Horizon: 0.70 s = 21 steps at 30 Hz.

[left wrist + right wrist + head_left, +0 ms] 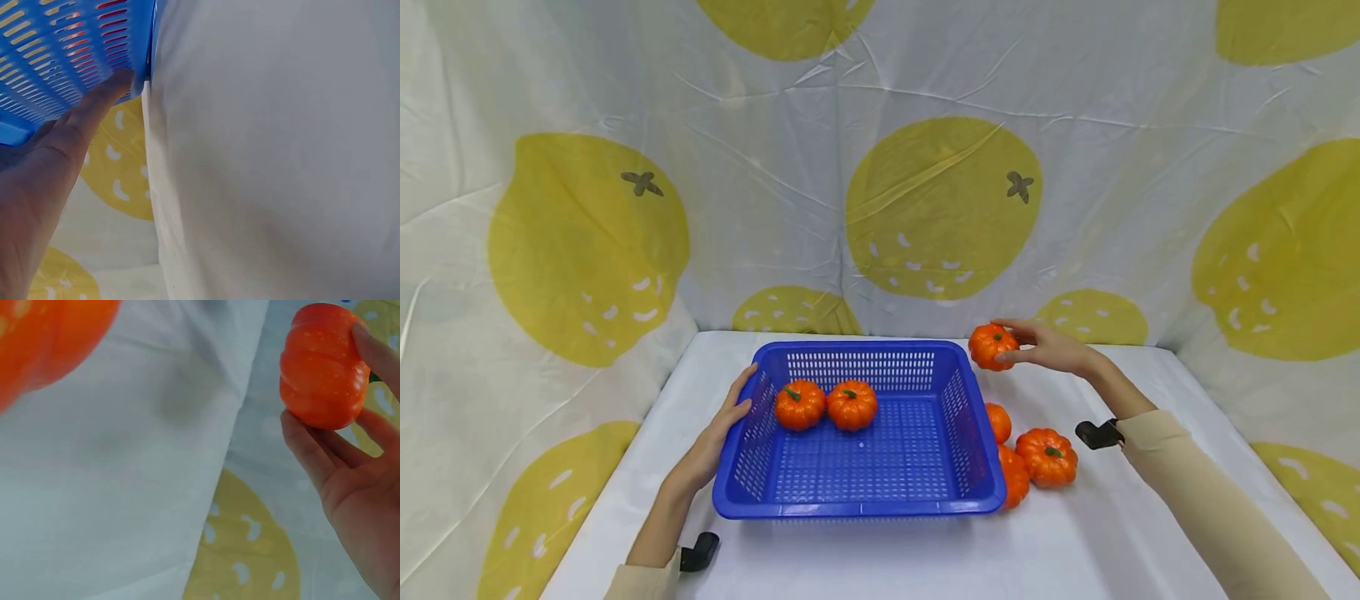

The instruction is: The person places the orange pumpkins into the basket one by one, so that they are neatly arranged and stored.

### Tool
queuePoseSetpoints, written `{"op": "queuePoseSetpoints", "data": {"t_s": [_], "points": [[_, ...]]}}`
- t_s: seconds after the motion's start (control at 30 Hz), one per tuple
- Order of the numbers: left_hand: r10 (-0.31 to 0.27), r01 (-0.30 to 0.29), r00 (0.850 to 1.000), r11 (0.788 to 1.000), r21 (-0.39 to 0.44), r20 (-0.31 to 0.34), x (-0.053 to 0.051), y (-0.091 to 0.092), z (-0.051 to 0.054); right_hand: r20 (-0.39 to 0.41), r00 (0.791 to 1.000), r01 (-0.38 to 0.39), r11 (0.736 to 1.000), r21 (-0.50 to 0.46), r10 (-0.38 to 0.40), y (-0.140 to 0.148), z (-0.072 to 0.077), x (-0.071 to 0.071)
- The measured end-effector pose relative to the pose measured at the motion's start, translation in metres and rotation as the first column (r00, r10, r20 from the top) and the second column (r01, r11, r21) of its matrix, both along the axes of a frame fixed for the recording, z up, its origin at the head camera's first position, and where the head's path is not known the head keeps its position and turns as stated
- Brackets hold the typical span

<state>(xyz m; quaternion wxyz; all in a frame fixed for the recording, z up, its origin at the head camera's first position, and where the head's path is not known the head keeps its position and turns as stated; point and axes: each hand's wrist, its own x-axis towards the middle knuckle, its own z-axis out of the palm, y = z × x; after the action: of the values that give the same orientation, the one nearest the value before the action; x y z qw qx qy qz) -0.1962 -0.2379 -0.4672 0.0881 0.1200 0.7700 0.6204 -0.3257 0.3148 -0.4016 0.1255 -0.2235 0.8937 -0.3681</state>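
A blue plastic basket [865,510] stands on the table with two small orange pumpkins, the left pumpkin [800,406] and the right pumpkin [852,406], side by side near its back left. My left hand [711,442] lies along the outside of the basket's left wall, fingers fairly straight; the left wrist view shows this hand [69,137] against the slotted wall. Past the back right corner, my right hand [1048,347] pinches another orange pumpkin [992,347] between thumb and fingers. That pumpkin [325,365] appears raised in the right wrist view, its stem partly hidden.
Right of the basket lie more pumpkins: a whole one [1047,457], a partly hidden one [1013,477] and a small visible piece of another [998,422]. A white cloth [1120,500] covers the table. Lemon-printed curtains [775,208] hang behind and at both sides.
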Motion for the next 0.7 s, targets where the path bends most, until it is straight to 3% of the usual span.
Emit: {"op": "queuePoseSetpoints", "data": {"t_s": [0.2,0.7], "points": [[-0.035,0.035,0.999,0.999,0.013,0.017,-0.008,-0.007,0.004,-0.017,1.0,0.027,1.0,0.005,-0.026,-0.004,0.024,0.008],[-0.063,0.062,0.998,0.998,0.03,0.029,-0.016,-0.001,0.003,-0.024,0.997,-0.069,0.997,-0.037,0.068,-0.05,0.048,0.023]]}}
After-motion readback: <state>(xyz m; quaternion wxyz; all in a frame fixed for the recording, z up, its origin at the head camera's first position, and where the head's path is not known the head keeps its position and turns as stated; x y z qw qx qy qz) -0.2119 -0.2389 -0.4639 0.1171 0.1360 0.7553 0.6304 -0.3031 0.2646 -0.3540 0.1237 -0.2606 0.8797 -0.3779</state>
